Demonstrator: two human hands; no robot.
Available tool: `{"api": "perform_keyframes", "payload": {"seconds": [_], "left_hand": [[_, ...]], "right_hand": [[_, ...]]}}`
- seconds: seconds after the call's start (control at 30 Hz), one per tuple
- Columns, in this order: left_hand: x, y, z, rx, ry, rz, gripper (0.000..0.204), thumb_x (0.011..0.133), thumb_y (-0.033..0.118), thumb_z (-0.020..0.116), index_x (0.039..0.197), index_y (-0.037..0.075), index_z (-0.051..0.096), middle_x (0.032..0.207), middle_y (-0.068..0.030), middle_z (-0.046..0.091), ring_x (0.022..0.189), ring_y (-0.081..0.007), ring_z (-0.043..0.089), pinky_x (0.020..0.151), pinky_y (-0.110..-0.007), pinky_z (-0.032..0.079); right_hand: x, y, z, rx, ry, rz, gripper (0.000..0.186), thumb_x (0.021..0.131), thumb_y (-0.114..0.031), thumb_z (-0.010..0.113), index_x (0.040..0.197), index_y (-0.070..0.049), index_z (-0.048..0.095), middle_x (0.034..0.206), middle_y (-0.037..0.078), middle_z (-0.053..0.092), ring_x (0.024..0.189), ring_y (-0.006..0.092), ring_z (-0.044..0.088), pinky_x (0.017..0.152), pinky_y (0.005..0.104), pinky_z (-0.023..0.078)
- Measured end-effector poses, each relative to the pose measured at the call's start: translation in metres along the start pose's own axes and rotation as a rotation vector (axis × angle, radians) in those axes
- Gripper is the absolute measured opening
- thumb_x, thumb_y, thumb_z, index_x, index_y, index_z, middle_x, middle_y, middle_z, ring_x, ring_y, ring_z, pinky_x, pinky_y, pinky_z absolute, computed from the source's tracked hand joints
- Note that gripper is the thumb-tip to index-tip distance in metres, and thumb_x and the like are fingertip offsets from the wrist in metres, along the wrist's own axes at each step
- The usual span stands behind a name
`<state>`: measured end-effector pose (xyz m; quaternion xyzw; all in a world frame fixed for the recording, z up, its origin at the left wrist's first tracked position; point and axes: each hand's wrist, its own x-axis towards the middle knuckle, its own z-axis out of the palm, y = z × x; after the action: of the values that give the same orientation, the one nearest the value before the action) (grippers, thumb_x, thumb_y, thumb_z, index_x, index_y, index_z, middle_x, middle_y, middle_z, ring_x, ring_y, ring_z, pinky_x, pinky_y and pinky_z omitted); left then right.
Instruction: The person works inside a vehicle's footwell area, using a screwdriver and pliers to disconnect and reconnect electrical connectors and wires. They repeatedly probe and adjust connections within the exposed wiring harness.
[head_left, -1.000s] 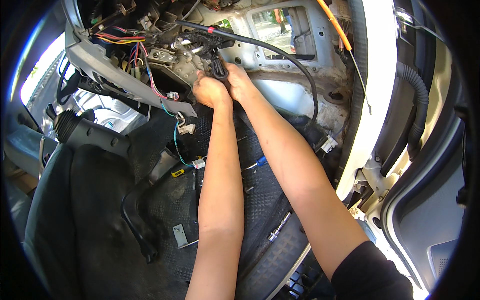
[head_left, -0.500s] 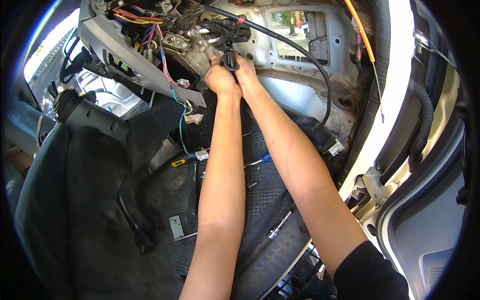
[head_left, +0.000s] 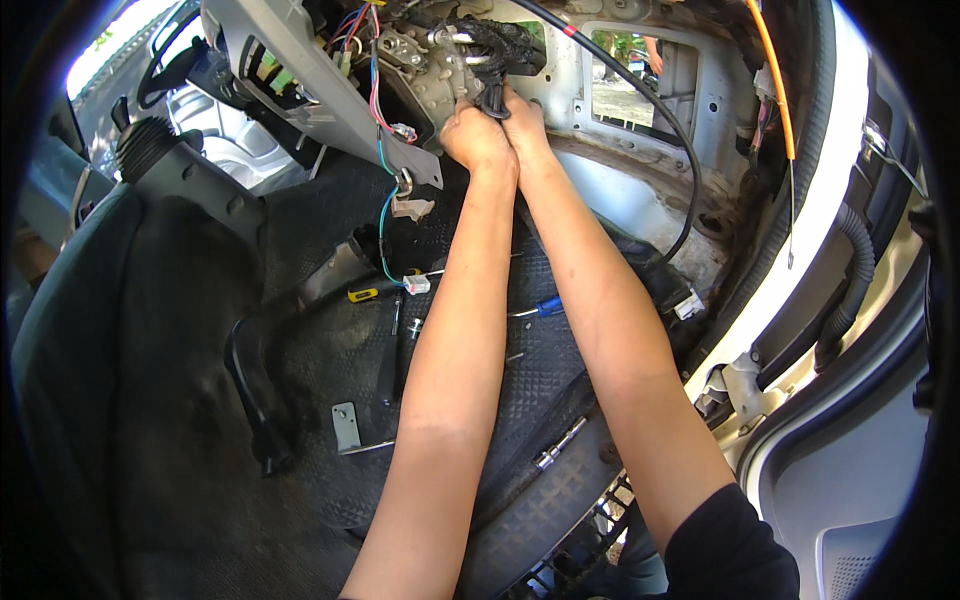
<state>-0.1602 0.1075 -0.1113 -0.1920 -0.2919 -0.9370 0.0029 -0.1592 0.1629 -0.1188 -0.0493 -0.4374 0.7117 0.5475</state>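
Both my arms reach up into a stripped car dashboard cavity. My left hand [head_left: 475,138] and my right hand [head_left: 523,118] are pressed together, both closed around a black taped wire bundle [head_left: 497,62] that hangs from a grey metal unit [head_left: 430,70]. A thick black cable [head_left: 655,110] arcs from the top down the right side of the bare firewall. Loose coloured wires [head_left: 378,90] with a white connector dangle just left of my left hand.
A grey dash frame [head_left: 290,75] slants across the upper left. On the black floor mat lie a yellow-handled screwdriver [head_left: 365,294], a blue-handled screwdriver [head_left: 545,306], a socket extension [head_left: 560,444] and a small metal bracket [head_left: 346,426]. An orange wire [head_left: 775,70] runs down the door pillar.
Both hands have risen higher into the dash cavity while staying on the black wire bundle. The view has tilted, so the floor and tools sit lower in the picture.
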Motion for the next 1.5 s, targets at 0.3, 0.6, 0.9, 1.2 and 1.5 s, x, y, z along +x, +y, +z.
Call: {"api": "perform_keyframes", "payload": {"seconds": [0.3, 0.6, 0.9, 1.2, 1.5], "left_hand": [[0.012, -0.005, -0.012, 0.068, -0.071, -0.168, 0.024, 0.093, 0.014, 0.054, 0.082, -0.003, 0.065, 0.071, -0.0086, 0.064, 0.057, -0.0199, 0.059, 0.052, -0.035, 0.046], [0.044, 0.004, -0.026, 1.212, -0.486, 0.215, 0.039, 0.098, 0.036, 0.057, 0.094, -0.001, 0.070, 0.085, -0.0179, 0.070, 0.074, -0.0278, 0.067, 0.065, -0.040, 0.052], [0.024, 0.033, -0.021, 1.006, -0.467, 0.179, 0.026, 0.088, 0.026, 0.069, 0.089, 0.001, 0.076, 0.078, -0.0140, 0.072, 0.077, -0.0237, 0.068, 0.076, -0.038, 0.052], [0.046, 0.014, -0.002, 0.653, -0.562, -0.380, 0.042, 0.090, 0.029, 0.048, 0.094, -0.007, 0.069, 0.084, -0.0186, 0.071, 0.064, -0.0263, 0.062, 0.059, -0.038, 0.048], [0.045, 0.008, -0.011, 0.198, -0.803, -0.677, 0.056, 0.100, 0.036, 0.030, 0.121, -0.003, 0.063, 0.088, -0.0200, 0.069, 0.068, -0.0283, 0.066, 0.053, -0.036, 0.056]], "right_hand": [[-0.009, -0.006, 0.005, 0.136, 0.046, 0.124, 0.048, 0.097, -0.045, 0.067, 0.086, 0.002, 0.069, 0.075, 0.006, 0.067, 0.062, 0.0177, 0.060, 0.053, 0.0358, 0.047], [-0.014, 0.003, -0.030, 0.240, -0.034, 0.415, 0.014, 0.094, -0.024, 0.062, 0.087, -0.013, 0.068, 0.080, 0.006, 0.066, 0.070, 0.0197, 0.064, 0.060, 0.0364, 0.050], [-0.035, -0.009, -0.038, 0.236, -0.134, 0.492, 0.013, 0.096, -0.012, 0.053, 0.092, -0.008, 0.065, 0.085, 0.003, 0.062, 0.074, 0.0164, 0.057, 0.068, 0.0297, 0.049], [-0.051, -0.026, -0.034, 0.265, -0.319, 0.469, 0.011, 0.095, -0.009, 0.057, 0.086, -0.012, 0.063, 0.073, -0.003, 0.055, 0.058, 0.0083, 0.046, 0.052, 0.0232, 0.040], [-0.071, -0.031, -0.029, 0.309, -0.116, 0.390, 0.011, 0.100, -0.008, 0.052, 0.105, -0.013, 0.060, 0.083, -0.001, 0.059, 0.061, 0.0090, 0.047, 0.056, 0.0247, 0.039]]}}
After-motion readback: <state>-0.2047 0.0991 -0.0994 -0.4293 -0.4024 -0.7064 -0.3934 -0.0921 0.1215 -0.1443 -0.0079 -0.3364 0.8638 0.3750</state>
